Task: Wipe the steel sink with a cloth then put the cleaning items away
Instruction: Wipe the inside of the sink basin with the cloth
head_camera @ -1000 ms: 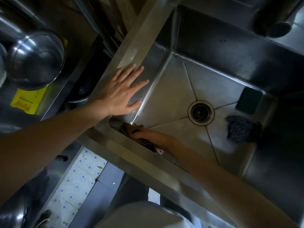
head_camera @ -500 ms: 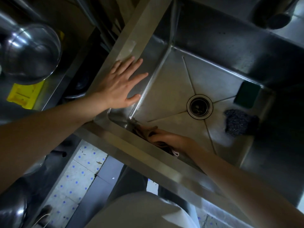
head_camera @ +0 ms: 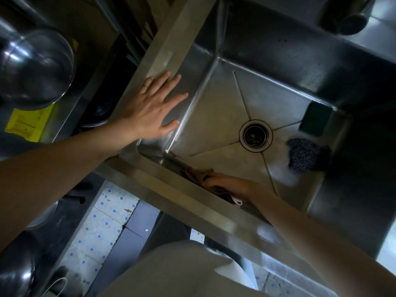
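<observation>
Head-camera view down into a steel sink [head_camera: 214, 116] during the wiping stage of the task. The person's left hand [head_camera: 153, 110] lies flat with fingers spread across the sink's left rim and the top of its side wall, holding nothing; the placement reads as a brace that steadies the body while the other arm reaches low into the basin. The right hand [head_camera: 230, 185] is pressed down on a brownish cloth [head_camera: 201, 175] bunched against the near wall, close to the near-left corner of the basin floor. Its fingers curl over the fabric, but whether they pinch it or merely push it flat cannot be told, since the rim hides part of the hand. The cloth's position along the seam between floor and wall suggests that the corner line, where residue tends to collect, is being worked. The drain [head_camera: 256, 133] sits at the centre of the floor, where four pressed creases meet. Two further cleaning items rest at the far right of the basin, well apart from the cloth: a green sponge [head_camera: 315, 118] leaning in the corner and a dark scouring pad [head_camera: 305, 155] just beside it, sitting in a patch of suds. Both appear parked clear of the wiping area and remain to be put away. A steel bowl [head_camera: 36, 67] stands on the surface left of the sink.
</observation>
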Tool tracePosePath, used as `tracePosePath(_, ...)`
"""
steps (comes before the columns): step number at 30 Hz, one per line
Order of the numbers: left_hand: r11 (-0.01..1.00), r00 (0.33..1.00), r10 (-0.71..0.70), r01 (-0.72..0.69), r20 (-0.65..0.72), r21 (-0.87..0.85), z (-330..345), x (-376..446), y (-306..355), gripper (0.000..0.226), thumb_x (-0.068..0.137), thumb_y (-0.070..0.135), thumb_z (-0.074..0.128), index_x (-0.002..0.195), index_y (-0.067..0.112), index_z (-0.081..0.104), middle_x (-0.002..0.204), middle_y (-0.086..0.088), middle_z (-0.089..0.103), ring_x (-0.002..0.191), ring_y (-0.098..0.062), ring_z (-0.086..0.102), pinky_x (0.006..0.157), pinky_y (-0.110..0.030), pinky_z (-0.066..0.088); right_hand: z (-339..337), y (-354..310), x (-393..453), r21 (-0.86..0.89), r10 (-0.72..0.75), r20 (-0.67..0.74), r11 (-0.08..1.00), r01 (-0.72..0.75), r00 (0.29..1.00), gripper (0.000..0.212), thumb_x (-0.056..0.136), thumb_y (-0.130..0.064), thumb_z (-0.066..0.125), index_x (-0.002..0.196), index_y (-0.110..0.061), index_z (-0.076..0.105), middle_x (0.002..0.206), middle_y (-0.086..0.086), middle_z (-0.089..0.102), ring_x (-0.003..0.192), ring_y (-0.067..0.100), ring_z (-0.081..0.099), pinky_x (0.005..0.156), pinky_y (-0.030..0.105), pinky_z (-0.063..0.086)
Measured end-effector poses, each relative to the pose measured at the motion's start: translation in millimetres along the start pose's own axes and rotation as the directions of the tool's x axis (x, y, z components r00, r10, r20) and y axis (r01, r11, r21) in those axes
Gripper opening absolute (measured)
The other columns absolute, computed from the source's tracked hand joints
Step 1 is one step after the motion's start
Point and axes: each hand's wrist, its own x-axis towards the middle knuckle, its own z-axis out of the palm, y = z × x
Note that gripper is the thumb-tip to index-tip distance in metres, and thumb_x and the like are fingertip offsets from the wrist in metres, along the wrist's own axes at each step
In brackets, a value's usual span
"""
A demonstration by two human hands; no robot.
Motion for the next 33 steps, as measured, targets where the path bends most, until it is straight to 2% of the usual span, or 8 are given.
tracePosePath(7, 1.0, 1.0, 0.016, -0.016, -0.006, 0.004, 2, -1, 0, 0.071, 0.081, 0.057, 0.035, 0.142, 0.022, 0.04, 0.156, -0.015, 0.018, 0.144, -0.034, 0.015, 0.113, -0.051, 0.018, 18, -26, 43, 0.033, 0.031, -0.001, 0.999, -0.031, 1.0, 0.041, 0.095, -0.017, 0.048, 0.136, -0.009, 0.045, 0.103, 0.0, 0.063, 0.086, 0.009, 0.06, 0.069, 0.011, 0.05)
tracePosePath(13, 1.0, 1.0, 0.021, -0.021, -0.003, 0.016, 3, -1, -1, 0.068, 0.08, 0.057, 0.037, 0.138, 0.022, 0.044, 0.156, -0.015, 0.018, 0.144, -0.035, 0.015, 0.113, -0.049, 0.015, 16, -32, 55, -0.045, 0.027, -0.014, 0.999, -0.028, 1.0, 0.041, 0.099, -0.014, 0.042, 0.139, -0.009, 0.041, 0.127, 0.01, 0.055, 0.089, 0.007, 0.054, 0.066, 0.004, 0.045)
tracePosePath(17, 1.0, 1.0, 0.015, -0.015, 0.004, 0.002, 1, -1, 0, 0.069, 0.079, 0.057, 0.035, 0.135, 0.02, 0.048, 0.156, -0.016, 0.019, 0.144, -0.035, 0.015, 0.113, -0.048, 0.013, 5, -21, 49, -0.044, 0.154, -0.018, 0.987, -0.154, 0.988, 0.016, 0.099, -0.02, 0.043, 0.111, -0.019, 0.053, 0.096, -0.005, 0.054, 0.083, 0.006, 0.052, 0.08, 0.016, 0.043)
tracePosePath(19, 1.0, 1.0, 0.023, -0.023, -0.001, 0.003, -1, -1, 2, 0.067, 0.079, 0.055, 0.036, 0.133, 0.018, 0.051, 0.155, -0.017, 0.021, 0.143, -0.035, 0.017, 0.113, -0.048, 0.013, -6, -9, 44, 0.015, 0.16, -0.01, 0.987, -0.16, 0.987, 0.021, 0.1, -0.016, 0.04, 0.083, -0.023, 0.05, 0.074, -0.012, 0.054, 0.065, -0.002, 0.054, 0.063, 0.008, 0.043)
tracePosePath(21, 0.999, 0.999, 0.05, -0.05, -0.011, 0.019, -3, -1, 4, 0.064, 0.079, 0.052, 0.037, 0.131, 0.017, 0.053, 0.154, -0.017, 0.023, 0.143, -0.034, 0.019, 0.113, -0.047, 0.012, -12, 0, 33, 0.008, 0.158, -0.013, 0.987, -0.158, 0.987, 0.028, 0.1, -0.012, 0.036, 0.077, -0.023, 0.047, 0.057, -0.016, 0.058, 0.051, -0.009, 0.054, 0.049, 0.004, 0.04)
tracePosePath(27, 0.964, 0.964, 0.262, -0.26, -0.035, 0.048, -7, -1, 21, 0.053, 0.081, 0.039, 0.039, 0.122, 0.013, 0.06, 0.148, -0.017, 0.037, 0.138, -0.033, 0.025, 0.11, -0.049, 0.015, -27, 23, 18, 0.004, 0.244, -0.019, 0.97, -0.244, 0.97, 0.021, 0.1, -0.016, 0.038, 0.084, -0.02, 0.05, 0.07, -0.005, 0.058, 0.049, -0.004, 0.056, 0.05, 0.01, 0.044)
tracePosePath(31, 0.961, 0.957, 0.266, -0.253, 0.117, -0.115, -6, 1, 57, 0.049, 0.08, 0.042, 0.044, 0.116, 0.017, 0.066, 0.141, -0.015, 0.048, 0.133, -0.033, 0.041, 0.11, -0.048, 0.025, -32, 34, 15, 0.011, 0.257, -0.075, 0.966, -0.257, 0.964, 0.006, 0.097, -0.025, 0.049, 0.102, -0.026, 0.053, 0.1, -0.006, 0.053, 0.084, 0.005, 0.052, 0.083, 0.022, 0.045)
tracePosePath(33, 0.944, 0.938, 0.257, -0.193, 0.231, -0.269, -1, -2, 74, 0.051, 0.082, 0.046, 0.04, 0.12, 0.021, 0.063, 0.145, -0.01, 0.044, 0.136, -0.029, 0.036, 0.112, -0.044, 0.024, -35, 41, 16, 0.003, 0.249, -0.11, 0.968, -0.251, 0.962, 0.035, 0.097, -0.025, 0.049, 0.131, -0.018, 0.047, 0.12, 0.0, 0.05, 0.102, 0.013, 0.051, 0.095, 0.028, 0.04)
